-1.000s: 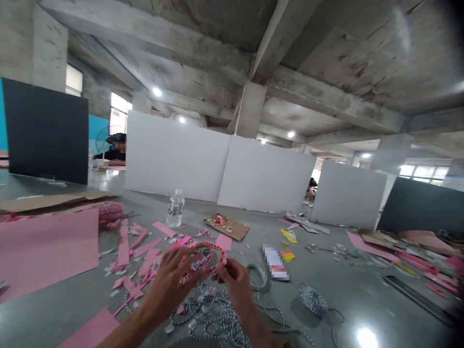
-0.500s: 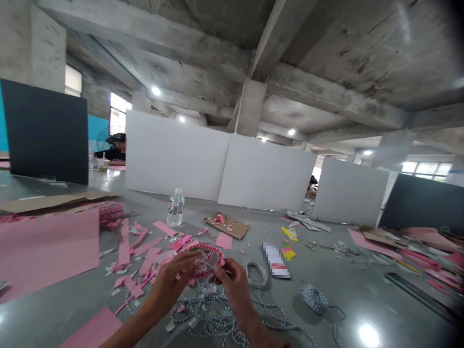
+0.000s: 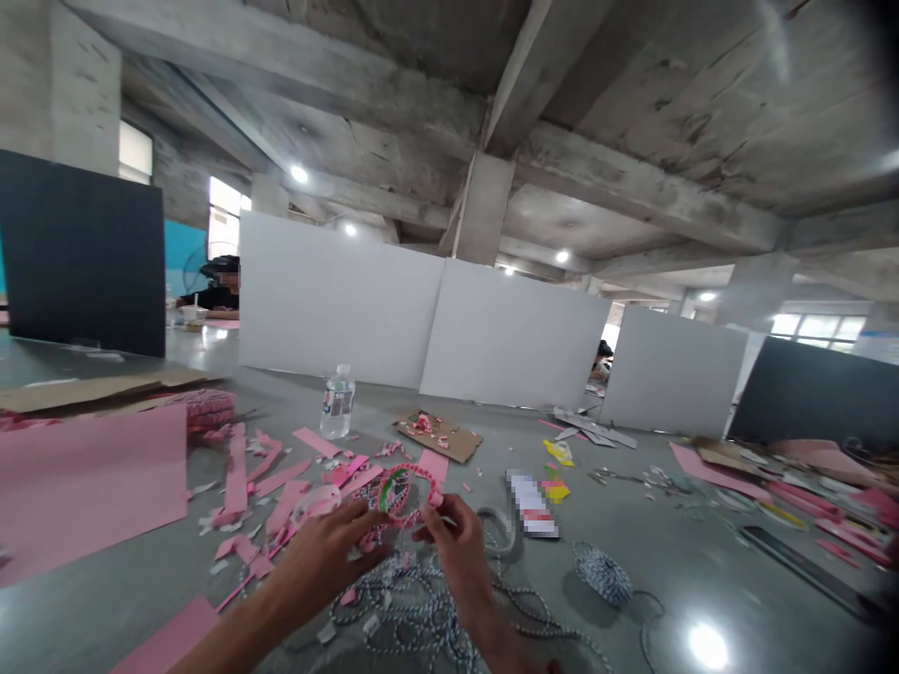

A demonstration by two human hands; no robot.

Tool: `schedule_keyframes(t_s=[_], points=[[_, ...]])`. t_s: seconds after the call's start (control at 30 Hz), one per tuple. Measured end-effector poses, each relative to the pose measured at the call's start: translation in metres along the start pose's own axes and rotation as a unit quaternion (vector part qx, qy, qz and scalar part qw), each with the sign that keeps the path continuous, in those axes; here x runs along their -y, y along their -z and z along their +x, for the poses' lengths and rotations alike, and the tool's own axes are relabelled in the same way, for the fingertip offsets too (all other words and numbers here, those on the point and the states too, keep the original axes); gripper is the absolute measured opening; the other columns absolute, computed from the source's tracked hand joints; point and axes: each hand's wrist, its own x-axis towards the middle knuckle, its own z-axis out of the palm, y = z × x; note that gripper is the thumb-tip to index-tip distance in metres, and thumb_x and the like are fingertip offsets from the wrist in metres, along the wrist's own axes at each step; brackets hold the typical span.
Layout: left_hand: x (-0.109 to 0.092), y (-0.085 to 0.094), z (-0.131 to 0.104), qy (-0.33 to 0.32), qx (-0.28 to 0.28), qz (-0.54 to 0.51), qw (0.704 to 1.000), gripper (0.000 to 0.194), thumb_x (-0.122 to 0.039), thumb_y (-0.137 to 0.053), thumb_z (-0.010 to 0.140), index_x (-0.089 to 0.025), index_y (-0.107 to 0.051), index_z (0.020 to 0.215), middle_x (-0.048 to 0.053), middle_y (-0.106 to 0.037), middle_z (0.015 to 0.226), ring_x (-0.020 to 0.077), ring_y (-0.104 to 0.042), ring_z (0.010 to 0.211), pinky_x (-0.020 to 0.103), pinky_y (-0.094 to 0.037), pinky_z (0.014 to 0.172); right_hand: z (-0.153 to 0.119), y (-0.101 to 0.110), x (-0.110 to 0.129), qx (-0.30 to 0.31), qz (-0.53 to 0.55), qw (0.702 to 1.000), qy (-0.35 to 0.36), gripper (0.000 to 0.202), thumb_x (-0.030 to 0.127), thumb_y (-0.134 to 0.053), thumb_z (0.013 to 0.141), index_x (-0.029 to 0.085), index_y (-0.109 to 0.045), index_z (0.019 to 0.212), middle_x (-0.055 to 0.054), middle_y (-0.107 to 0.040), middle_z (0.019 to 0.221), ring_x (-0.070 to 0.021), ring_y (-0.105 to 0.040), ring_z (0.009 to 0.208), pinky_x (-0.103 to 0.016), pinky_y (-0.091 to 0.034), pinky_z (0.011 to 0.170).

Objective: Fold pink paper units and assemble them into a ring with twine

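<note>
A pink ring point(image 3: 409, 468) with beaded-looking edges and a green inner band is held up tilted above the table. My right hand point(image 3: 456, 543) is closed, pinching the ring's right side between thumb and fingers. At the lower left of the ring, my left hand point(image 3: 344, 543) has its fingertips close against the rim, thumb and fingers apart; whether they touch it I cannot tell. Beneath both hands lies a loose tangle of grey-and-white cord point(image 3: 428, 608). Just right of my right hand is a pale ring-shaped band point(image 3: 498, 532).
Pink paper strips point(image 3: 239, 468) and scraps lie to the left, near a large pink sheet point(image 3: 91, 487). Farther back stand a water bottle point(image 3: 338, 402) and a cardboard piece point(image 3: 442, 436). Rightward are a phone point(image 3: 532, 504) and a cord bundle point(image 3: 602, 573). White panels point(image 3: 337, 300) line the back.
The pink ring has tipped more upright, showing its green inner side. My left hand has shifted down and left, off the ring's top, while my right hand keeps its pinch.
</note>
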Motion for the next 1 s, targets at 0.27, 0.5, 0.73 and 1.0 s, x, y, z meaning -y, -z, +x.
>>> schedule_keyframes(t_s=[0.27,0.5,0.73,1.0], points=[[-0.014,-0.006,0.001,-0.118,-0.116,-0.018,0.986,0.018,-0.027,-0.056,0.097,-0.025,-0.073,0.094,0.003,-0.072,0.087,0.0163,-0.068,0.078,0.024,-0.055,0.07,-0.011,-0.004,0.005,0.096,-0.003,0.995,0.018,0.032,0.049,-0.077,0.078,0.019,-0.068,0.078,0.0,-0.068,0.073,-0.0174,-0.065,0.059,-0.026,-0.054,0.059],[-0.011,0.002,0.008,0.044,-0.12,-0.23,0.965,0.019,-0.035,-0.058,0.094,-0.024,-0.071,0.087,0.005,-0.074,0.1,0.0215,-0.07,0.095,0.031,-0.057,0.084,-0.01,-0.006,0.002,0.059,0.006,0.998,0.009,0.034,0.05,-0.077,0.078,0.019,-0.063,0.075,0.002,-0.064,0.072,-0.0159,-0.067,0.055,-0.023,-0.051,0.054],[-0.001,0.014,0.015,0.26,-0.088,-0.484,0.831,0.035,-0.052,-0.046,0.092,-0.025,-0.043,0.07,-0.013,-0.026,0.045,0.0095,-0.029,0.036,0.02,-0.028,0.036,0.004,0.002,-0.009,-0.048,-0.001,0.998,-0.032,0.048,0.064,-0.079,0.067,0.018,-0.065,0.075,-0.001,-0.067,0.07,-0.0158,-0.065,0.045,-0.024,-0.053,0.05],[-0.003,0.003,0.005,0.054,0.039,-0.165,0.984,0.028,-0.036,-0.051,0.096,-0.024,-0.071,0.08,0.002,-0.07,0.078,0.016,-0.062,0.069,0.023,-0.043,0.063,0.001,0.001,-0.007,-0.017,-0.017,1.0,-0.011,0.043,0.059,-0.076,0.073,0.017,-0.067,0.078,0.0,-0.065,0.074,-0.0151,-0.064,0.047,-0.025,-0.054,0.051]])
